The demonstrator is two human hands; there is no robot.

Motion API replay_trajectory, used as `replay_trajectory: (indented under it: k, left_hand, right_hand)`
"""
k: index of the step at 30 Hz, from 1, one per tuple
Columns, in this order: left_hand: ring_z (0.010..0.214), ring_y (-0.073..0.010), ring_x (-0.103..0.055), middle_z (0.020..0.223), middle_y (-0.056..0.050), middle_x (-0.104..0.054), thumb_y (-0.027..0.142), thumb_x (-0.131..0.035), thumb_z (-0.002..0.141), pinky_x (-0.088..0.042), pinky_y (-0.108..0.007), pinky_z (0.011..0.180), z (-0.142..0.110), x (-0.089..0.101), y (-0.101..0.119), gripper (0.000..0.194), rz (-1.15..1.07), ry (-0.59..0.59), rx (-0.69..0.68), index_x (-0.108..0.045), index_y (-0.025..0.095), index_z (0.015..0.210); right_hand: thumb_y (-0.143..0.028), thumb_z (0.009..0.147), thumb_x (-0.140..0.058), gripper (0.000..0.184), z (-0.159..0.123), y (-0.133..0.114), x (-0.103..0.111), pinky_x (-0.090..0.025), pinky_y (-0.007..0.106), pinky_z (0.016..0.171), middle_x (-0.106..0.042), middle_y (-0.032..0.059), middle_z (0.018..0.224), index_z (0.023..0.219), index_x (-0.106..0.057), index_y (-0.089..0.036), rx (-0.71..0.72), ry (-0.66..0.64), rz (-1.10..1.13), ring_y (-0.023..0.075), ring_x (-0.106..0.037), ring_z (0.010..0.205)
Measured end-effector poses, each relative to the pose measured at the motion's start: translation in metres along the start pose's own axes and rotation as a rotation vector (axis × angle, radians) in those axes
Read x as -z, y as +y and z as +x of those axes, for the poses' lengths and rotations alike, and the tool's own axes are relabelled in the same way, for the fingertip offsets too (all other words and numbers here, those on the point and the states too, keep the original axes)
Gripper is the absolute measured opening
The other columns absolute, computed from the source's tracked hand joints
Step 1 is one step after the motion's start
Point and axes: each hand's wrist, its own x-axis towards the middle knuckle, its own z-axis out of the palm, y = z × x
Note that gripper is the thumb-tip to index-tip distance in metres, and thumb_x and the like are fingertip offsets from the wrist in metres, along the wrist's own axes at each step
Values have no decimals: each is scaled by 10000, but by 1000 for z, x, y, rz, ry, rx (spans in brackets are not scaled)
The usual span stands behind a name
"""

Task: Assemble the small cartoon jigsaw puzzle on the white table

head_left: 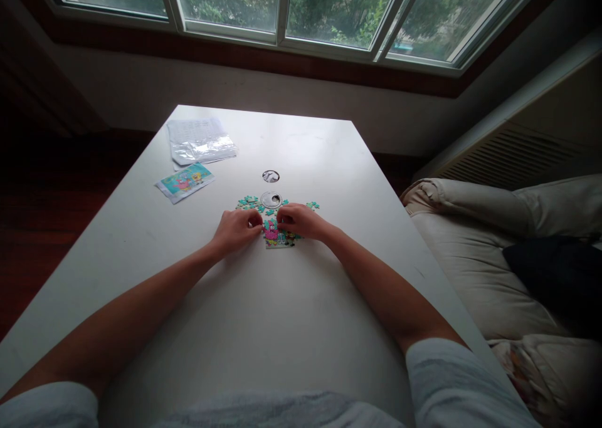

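Observation:
A partly joined jigsaw puzzle lies on the white table, showing a pink cartoon figure and a yellow one on turquoise. My left hand is at its left edge, thumb and forefinger closed in a pinch. Over the puzzle's upper right part sits my right hand, its fingers also pinched together and covering some of the picture. What either pinch holds is too small or hidden to make out. Loose turquoise puzzle pieces are scattered just beyond my left hand, and several more pieces lie past the right.
A round metal-rimmed fitting and a round hole are set in the white table. At the back left lie a printed picture sheet and a clear plastic bag with papers. A beige sofa stands at the right.

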Motion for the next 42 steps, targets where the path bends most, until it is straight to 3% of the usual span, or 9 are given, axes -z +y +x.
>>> replay_trajectory:
  k: [31,42]
  left_hand:
    - [821,-215,-622,777,21,-718,302,-593,886,-341,-371,788,-2,-2,1,120,177,-39,-90,-697,263,841]
    - [821,-221,-625,774,18,-715,261,-576,853,-328,-370,789,-2,2,4,119,242,-37,-93,-659,249,768]
  right_hand:
    - [-203,871,-721,41,6,-4,-5,-305,241,679,-600,-7,756,866,-682,-191,-25,28,-55,137,-489,723]
    - [-147,897,-634,93,7,-12,-9,-326,247,703,-609,4,746,884,-711,-198,1,42,-61,146,-500,725]
